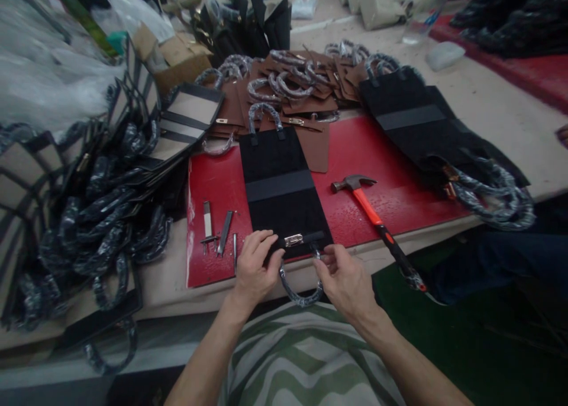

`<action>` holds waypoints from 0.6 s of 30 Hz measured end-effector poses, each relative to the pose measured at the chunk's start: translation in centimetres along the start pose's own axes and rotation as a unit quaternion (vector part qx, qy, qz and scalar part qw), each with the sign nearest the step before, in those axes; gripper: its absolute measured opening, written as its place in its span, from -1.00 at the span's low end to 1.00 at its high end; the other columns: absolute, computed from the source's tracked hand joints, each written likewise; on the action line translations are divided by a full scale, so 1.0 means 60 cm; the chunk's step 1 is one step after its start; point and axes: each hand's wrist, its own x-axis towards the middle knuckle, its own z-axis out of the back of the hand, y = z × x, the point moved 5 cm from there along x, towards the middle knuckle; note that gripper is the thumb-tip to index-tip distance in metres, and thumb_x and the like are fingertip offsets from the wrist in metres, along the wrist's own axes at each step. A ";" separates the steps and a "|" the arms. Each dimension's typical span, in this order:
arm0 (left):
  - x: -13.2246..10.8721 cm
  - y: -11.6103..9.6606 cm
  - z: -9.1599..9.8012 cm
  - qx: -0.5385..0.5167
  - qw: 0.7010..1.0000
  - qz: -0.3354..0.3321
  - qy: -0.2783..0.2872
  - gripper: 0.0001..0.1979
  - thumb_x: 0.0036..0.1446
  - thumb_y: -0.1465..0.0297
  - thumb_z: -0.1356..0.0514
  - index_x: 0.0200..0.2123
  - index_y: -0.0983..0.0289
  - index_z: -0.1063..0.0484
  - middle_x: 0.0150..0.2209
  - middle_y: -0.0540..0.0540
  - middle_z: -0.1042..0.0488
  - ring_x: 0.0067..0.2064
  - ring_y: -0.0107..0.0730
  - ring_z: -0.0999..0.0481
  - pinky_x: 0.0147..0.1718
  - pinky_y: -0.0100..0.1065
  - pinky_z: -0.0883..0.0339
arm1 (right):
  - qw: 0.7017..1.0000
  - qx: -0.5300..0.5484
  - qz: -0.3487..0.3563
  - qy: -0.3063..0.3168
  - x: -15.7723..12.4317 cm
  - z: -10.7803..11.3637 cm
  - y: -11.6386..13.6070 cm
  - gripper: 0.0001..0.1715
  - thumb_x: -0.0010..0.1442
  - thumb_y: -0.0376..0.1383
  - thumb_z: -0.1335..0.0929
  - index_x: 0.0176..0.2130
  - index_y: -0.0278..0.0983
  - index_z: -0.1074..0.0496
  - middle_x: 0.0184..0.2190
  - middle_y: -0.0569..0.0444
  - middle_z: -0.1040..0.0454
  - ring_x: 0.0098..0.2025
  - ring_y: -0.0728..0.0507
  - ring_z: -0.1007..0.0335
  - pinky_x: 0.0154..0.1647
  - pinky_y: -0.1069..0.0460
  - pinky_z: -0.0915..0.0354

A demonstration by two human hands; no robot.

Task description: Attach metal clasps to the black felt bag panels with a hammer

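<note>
I have the left hand (256,270) and right hand (348,280) at the near edge of the bag (281,187), fingers touching it and flanking its handle (304,301); whether they're clamped, I can't tell. The clasp (293,240) lies between them, the hammer (387,235) right of the right fingers.

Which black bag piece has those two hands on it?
The black bag piece just left of the hammer: the left hand and right hand are at its near end. Other black ones are piled up, away from both hands.
</note>
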 end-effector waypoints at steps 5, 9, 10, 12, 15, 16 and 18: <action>-0.023 0.024 0.076 0.043 0.991 0.080 -0.096 -0.88 0.24 0.44 -0.15 -0.21 0.25 -0.49 -0.24 0.12 -0.55 -0.16 -0.28 -0.54 -0.09 -0.20 -0.43 | 0.982 -0.125 0.127 -0.068 0.011 0.026 0.035 -0.67 0.22 -0.16 -0.34 -0.09 -0.32 -0.40 -0.25 -0.13 -0.51 -0.24 -0.27 -0.44 -0.24 -0.10 -0.28; -0.044 0.056 0.108 0.080 0.979 0.173 -0.068 -0.88 0.23 0.39 -0.15 -0.28 0.26 -0.50 -0.32 0.08 -0.53 -0.24 -0.29 -0.53 -0.16 -0.25 -0.41 | 0.962 -0.148 0.225 -0.035 0.027 0.020 0.078 -0.54 0.18 -0.19 -0.39 0.04 -0.32 -0.39 0.02 -0.21 -0.42 0.03 -0.36 -0.32 0.00 -0.18 -0.25; -0.048 0.065 0.109 0.087 0.975 0.200 -0.050 -0.86 0.23 0.36 -0.16 -0.29 0.26 -0.50 -0.33 0.08 -0.52 -0.26 -0.28 -0.53 -0.19 -0.25 -0.41 | 0.959 -0.143 0.245 -0.013 0.030 0.013 0.088 -0.49 0.16 -0.21 -0.40 0.08 -0.30 -0.38 0.10 -0.20 -0.37 0.11 -0.37 -0.27 0.07 -0.20 -0.22; -0.053 0.078 0.109 0.106 0.963 0.249 -0.018 -0.84 0.21 0.31 -0.17 -0.29 0.25 -0.51 -0.34 0.07 -0.52 -0.28 -0.26 -0.54 -0.23 -0.24 -0.40 | 0.951 -0.146 0.272 0.029 0.037 -0.005 0.100 -0.44 0.13 -0.26 -0.41 0.12 -0.27 -0.36 0.21 -0.17 -0.29 0.22 -0.38 -0.16 0.19 -0.24 -0.13; -0.052 0.088 0.104 0.135 0.945 0.297 0.015 -0.82 0.17 0.27 -0.19 -0.28 0.25 -0.51 -0.31 0.10 -0.53 -0.28 -0.20 -0.54 -0.27 -0.22 -0.38 | 0.940 -0.179 0.286 0.059 0.044 -0.028 0.102 -0.40 0.11 -0.35 -0.38 0.16 -0.26 -0.35 0.25 -0.15 -0.26 0.27 -0.37 -0.09 0.28 -0.28 -0.02; -0.049 0.089 0.102 0.145 0.941 0.305 0.025 -0.81 0.16 0.26 -0.20 -0.27 0.25 -0.50 -0.30 0.11 -0.54 -0.27 -0.18 -0.54 -0.27 -0.22 -0.38 | 0.937 -0.189 0.287 0.061 0.045 -0.032 0.101 -0.40 0.11 -0.39 -0.36 0.16 -0.26 -0.35 0.25 -0.15 -0.26 0.28 -0.36 -0.08 0.29 -0.28 0.00; -0.039 0.089 0.098 0.170 0.933 0.314 0.051 -0.79 0.13 0.24 -0.23 -0.26 0.25 -0.50 -0.30 0.13 -0.54 -0.27 -0.14 -0.54 -0.30 -0.20 -0.36 | 0.934 -0.198 0.292 0.056 0.046 -0.034 0.096 -0.40 0.11 -0.46 -0.31 0.15 -0.25 -0.36 0.25 -0.13 -0.26 0.28 -0.33 -0.09 0.31 -0.25 0.01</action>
